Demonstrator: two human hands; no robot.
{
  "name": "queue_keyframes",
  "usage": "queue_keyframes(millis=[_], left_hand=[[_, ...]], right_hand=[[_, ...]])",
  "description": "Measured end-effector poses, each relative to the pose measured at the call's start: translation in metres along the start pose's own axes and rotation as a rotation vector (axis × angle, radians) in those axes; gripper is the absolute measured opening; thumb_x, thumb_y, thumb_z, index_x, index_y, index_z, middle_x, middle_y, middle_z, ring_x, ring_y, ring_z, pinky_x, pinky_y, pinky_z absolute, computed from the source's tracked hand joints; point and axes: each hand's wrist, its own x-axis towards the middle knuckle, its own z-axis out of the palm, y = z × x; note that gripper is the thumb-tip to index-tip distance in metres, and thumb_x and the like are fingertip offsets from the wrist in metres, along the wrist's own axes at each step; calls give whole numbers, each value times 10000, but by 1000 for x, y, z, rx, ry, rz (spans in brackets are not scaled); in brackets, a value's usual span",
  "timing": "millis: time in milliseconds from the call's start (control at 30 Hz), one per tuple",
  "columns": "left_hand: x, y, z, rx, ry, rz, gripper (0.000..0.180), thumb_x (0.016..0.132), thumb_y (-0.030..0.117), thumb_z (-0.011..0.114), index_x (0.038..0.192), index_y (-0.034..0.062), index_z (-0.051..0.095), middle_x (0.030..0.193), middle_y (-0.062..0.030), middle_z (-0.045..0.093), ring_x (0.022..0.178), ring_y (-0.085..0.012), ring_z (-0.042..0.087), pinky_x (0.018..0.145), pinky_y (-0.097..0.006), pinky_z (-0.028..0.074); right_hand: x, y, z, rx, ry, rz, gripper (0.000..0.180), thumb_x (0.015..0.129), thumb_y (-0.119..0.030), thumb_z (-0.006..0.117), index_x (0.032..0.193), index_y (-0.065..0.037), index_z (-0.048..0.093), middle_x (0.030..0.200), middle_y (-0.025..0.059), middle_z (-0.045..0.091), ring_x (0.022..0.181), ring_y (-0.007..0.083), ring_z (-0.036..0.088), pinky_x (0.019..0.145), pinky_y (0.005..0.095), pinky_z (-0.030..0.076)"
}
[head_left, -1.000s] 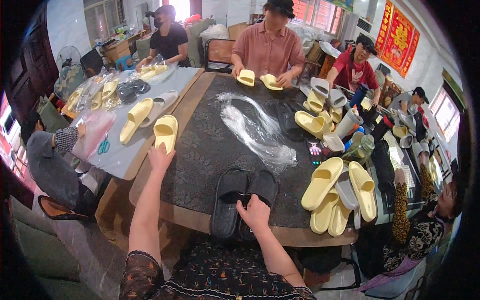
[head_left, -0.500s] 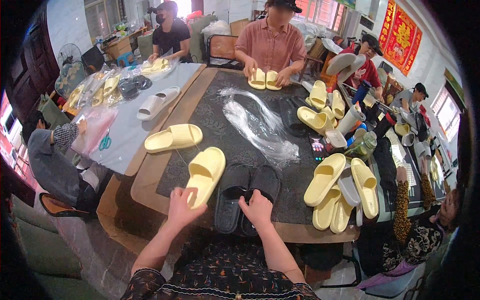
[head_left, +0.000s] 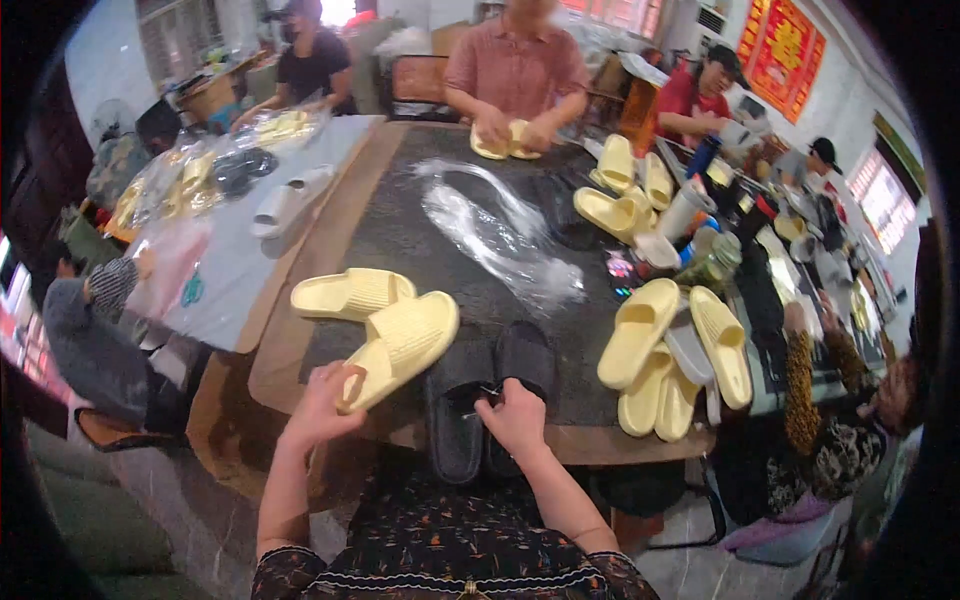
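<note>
Left hand (head_left: 322, 405) grips yellow slipper (head_left: 400, 347); right hand (head_left: 517, 420) touches black slippers (head_left: 487, 400) (table edge).

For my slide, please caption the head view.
Left hand grips a yellow slipper; right hand rests on black slippers.

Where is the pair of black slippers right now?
The black slippers lie at the table's near edge, under the right hand, beside the yellow slipper in the left hand.

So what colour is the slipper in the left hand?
Pale yellow slipper, seen in the head view.
</note>
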Motion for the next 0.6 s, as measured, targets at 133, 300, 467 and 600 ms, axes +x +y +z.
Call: queue_keyframes(millis=[133, 300, 467, 600], left_hand=[[9, -21, -1, 45, -13, -44, 558, 696, 184, 753, 1219, 111, 572, 1361, -198, 442, 1287, -390, 362, 1078, -449, 332], [42, -43, -4, 26, 78, -76, 557, 721, 206, 775, 1231, 92, 579, 1398, -192, 412, 1321, -377, 343, 1098, -446, 318], [83, -61, -7, 269, 332, -123, 729, 736, 207, 769, 1370, 55, 441, 1453, -231, 351, 1333, -390, 333, 1094, -479, 320], [102, -83, -4, 244, 268, -97, 751, 727, 224, 778, 1362, 14, 436, 1399, -228, 435, 1299, -420, 370, 1085, -486, 329]], right_hand=[[-16, 5, -38, 6, 132, -83, 336, 716, -294, 750, 713, -44, 524, 641, 130, 616, 601, 344, 627, 573, 451, 506], [-10, 22, -119, -55, 455, -104, 335, 639, -227, 789, 692, -48, 511, 605, 125, 562, 558, 330, 590, 524, 422, 469], [45, 66, -219, -291, 805, 97, 252, 693, -161, 691, 730, 20, 520, 666, 236, 596, 665, 441, 606, 608, 490, 471], [89, 124, -287, -459, 918, 227, 244, 757, -198, 655, 747, 14, 536, 726, 235, 640, 737, 436, 631, 664, 501, 484]])
